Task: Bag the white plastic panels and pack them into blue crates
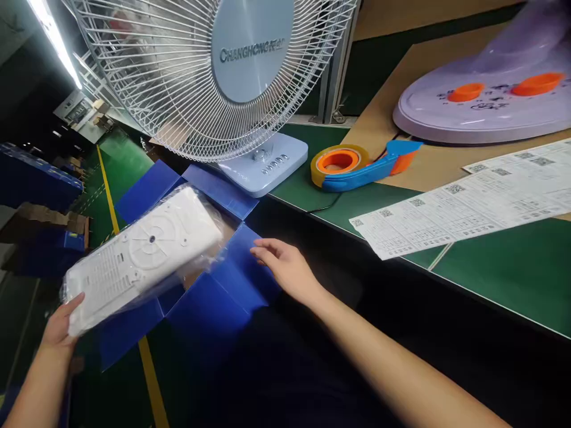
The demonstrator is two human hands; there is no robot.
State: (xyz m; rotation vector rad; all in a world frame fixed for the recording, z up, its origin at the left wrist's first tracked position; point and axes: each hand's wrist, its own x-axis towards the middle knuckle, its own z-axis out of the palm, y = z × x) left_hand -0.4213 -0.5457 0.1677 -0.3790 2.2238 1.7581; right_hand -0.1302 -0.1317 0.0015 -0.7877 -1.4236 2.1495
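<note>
Your left hand [57,330] with fingers clamped on the bagged white base [143,258], its far end blurred by plastic, your right hand [288,267] with fingers apart on the blue box [223,297] flap

Overhead strip light [53,38], edges perhaps warped

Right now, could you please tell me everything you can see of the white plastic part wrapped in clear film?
The white plastic panel in a clear plastic bag is long and flat with rounded corners. Its upward face shows a moulded ring with a small dark centre hole, radial ribs and rows of slots toward the near end. It lies tilted, far end raised, over the open blue cardboard box, between its spread flaps. The left hand grips its near end through the loose, crinkled film; the right hand rests on a box flap, apart from it.
</note>
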